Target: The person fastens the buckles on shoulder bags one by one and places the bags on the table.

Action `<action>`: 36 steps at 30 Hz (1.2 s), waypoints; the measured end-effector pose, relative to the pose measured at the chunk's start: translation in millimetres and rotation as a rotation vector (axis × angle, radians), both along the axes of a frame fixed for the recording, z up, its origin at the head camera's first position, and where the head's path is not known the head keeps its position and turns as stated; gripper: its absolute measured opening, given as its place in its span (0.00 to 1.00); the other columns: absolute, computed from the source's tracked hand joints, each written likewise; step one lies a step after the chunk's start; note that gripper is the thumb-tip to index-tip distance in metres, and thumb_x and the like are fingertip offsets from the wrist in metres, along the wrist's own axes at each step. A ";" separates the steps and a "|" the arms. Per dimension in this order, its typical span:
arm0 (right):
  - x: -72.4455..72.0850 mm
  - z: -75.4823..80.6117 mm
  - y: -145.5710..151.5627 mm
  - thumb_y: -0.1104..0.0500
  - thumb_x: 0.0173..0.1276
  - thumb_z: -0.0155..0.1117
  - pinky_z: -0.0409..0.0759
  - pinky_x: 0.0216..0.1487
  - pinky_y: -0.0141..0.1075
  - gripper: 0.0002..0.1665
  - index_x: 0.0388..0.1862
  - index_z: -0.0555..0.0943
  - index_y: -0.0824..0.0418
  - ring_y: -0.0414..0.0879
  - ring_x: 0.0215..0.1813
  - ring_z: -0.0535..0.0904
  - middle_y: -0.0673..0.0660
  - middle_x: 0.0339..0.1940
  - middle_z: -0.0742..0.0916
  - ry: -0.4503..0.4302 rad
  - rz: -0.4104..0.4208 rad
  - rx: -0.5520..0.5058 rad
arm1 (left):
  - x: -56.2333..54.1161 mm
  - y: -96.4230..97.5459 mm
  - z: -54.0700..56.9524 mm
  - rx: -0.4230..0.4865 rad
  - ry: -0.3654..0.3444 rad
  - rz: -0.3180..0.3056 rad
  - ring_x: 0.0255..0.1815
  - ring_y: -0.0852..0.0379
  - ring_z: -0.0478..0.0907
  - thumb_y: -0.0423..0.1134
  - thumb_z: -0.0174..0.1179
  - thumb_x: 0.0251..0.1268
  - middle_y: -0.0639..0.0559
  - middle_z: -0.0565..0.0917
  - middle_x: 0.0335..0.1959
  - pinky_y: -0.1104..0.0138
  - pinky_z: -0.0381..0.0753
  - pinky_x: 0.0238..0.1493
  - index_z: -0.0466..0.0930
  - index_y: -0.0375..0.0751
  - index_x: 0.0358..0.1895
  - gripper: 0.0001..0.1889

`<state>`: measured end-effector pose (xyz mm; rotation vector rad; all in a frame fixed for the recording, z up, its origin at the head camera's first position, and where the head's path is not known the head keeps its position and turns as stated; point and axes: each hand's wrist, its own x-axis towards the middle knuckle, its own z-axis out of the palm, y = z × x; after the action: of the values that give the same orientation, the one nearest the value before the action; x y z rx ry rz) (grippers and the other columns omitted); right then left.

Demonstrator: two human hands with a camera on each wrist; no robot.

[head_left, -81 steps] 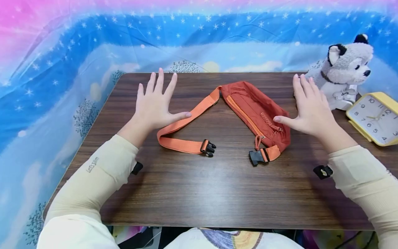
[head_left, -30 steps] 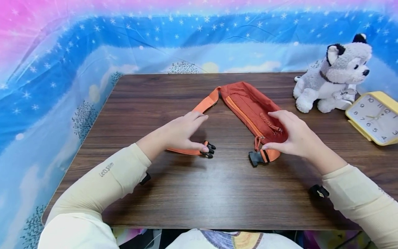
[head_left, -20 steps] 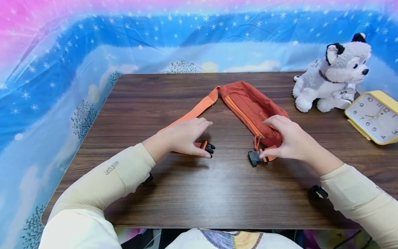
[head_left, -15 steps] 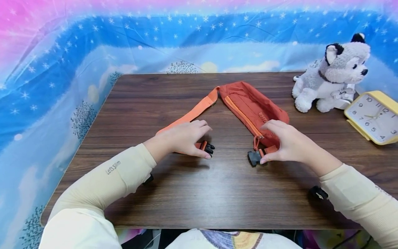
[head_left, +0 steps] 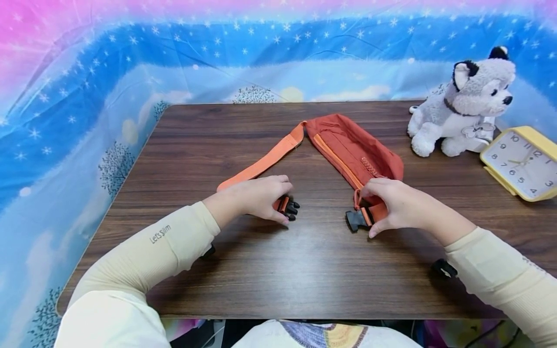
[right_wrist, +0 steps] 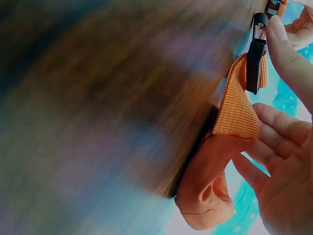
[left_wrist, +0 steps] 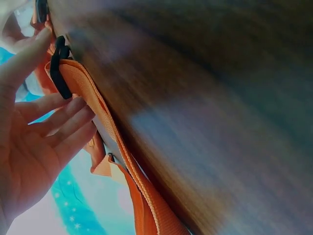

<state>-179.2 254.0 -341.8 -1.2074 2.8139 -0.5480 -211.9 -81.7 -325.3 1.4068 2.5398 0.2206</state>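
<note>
A rust-red waist bag with an orange strap lies on the table. My left hand arches over the strap's end at the black prong half of the buckle. In the left wrist view its fingers, nearly straight, reach behind the prong half, thumb apart from them. My right hand spans the bag's near end beside the black socket half of the buckle. Its thumb and fingers stand apart on either side of the orange webbing in the right wrist view. The buckle halves are apart.
A grey-and-white plush dog sits at the table's back right. Next to it stands a yellow alarm clock. The dark wooden table is backed by a blue snowy-patterned cloth.
Both hands, earlier raised with spread fingers, have come down to the two buckle ends. Over the last half second they lowered slightly further. The bag and strap lie where they were.
</note>
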 end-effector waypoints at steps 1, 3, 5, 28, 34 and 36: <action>0.0 0.1 -0.2 0.41 0.33 0.82 0.74 0.46 0.43 0.42 0.45 0.76 0.59 0.44 0.45 0.74 0.51 0.41 0.79 0.002 0.006 0.001 | -0.2 0.1 -0.1 0.000 -0.001 -0.005 0.36 0.56 0.68 0.54 0.68 0.52 0.49 0.71 0.41 0.65 0.70 0.40 0.74 0.34 0.49 0.30; -0.3 -0.1 -0.4 0.41 0.33 0.83 0.74 0.46 0.42 0.41 0.44 0.76 0.59 0.44 0.44 0.74 0.50 0.40 0.79 0.011 0.024 -0.002 | -0.8 0.2 -0.7 0.003 0.001 -0.009 0.36 0.57 0.69 0.53 0.69 0.51 0.49 0.72 0.41 0.65 0.71 0.41 0.75 0.34 0.49 0.29; -1.0 -0.4 -0.6 0.42 0.32 0.83 0.73 0.46 0.42 0.40 0.43 0.77 0.58 0.44 0.44 0.73 0.49 0.39 0.79 0.023 0.042 -0.004 | -1.5 0.3 -1.6 0.002 0.009 -0.012 0.37 0.57 0.70 0.52 0.70 0.51 0.49 0.72 0.42 0.65 0.72 0.42 0.75 0.34 0.49 0.28; -1.1 -0.7 -5.5 0.46 0.34 0.84 0.74 0.45 0.41 0.34 0.39 0.78 0.59 0.42 0.42 0.74 0.48 0.39 0.78 0.066 0.095 0.097 | -5.4 4.6 -6.5 -0.065 0.044 -0.012 0.39 0.54 0.69 0.46 0.71 0.52 0.50 0.73 0.38 0.63 0.70 0.45 0.76 0.36 0.45 0.22; -1.5 -0.4 -6.6 0.48 0.36 0.83 0.74 0.44 0.39 0.31 0.38 0.79 0.58 0.40 0.40 0.74 0.48 0.37 0.79 0.032 0.088 0.123 | -6.4 4.5 -8.0 -0.058 0.044 -0.008 0.38 0.55 0.69 0.46 0.71 0.52 0.51 0.73 0.37 0.64 0.70 0.43 0.76 0.37 0.44 0.22; -1.1 -0.6 -7.0 0.49 0.38 0.83 0.74 0.41 0.37 0.29 0.37 0.78 0.58 0.40 0.38 0.72 0.47 0.36 0.78 0.020 0.094 0.123 | -5.8 4.1 -7.6 -0.058 0.048 -0.007 0.37 0.56 0.68 0.46 0.70 0.52 0.52 0.72 0.36 0.64 0.70 0.41 0.76 0.37 0.43 0.21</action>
<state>-180.3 247.0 -342.4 -1.3195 2.7438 -0.3542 -217.7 -77.5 -332.9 1.4156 2.5567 0.1119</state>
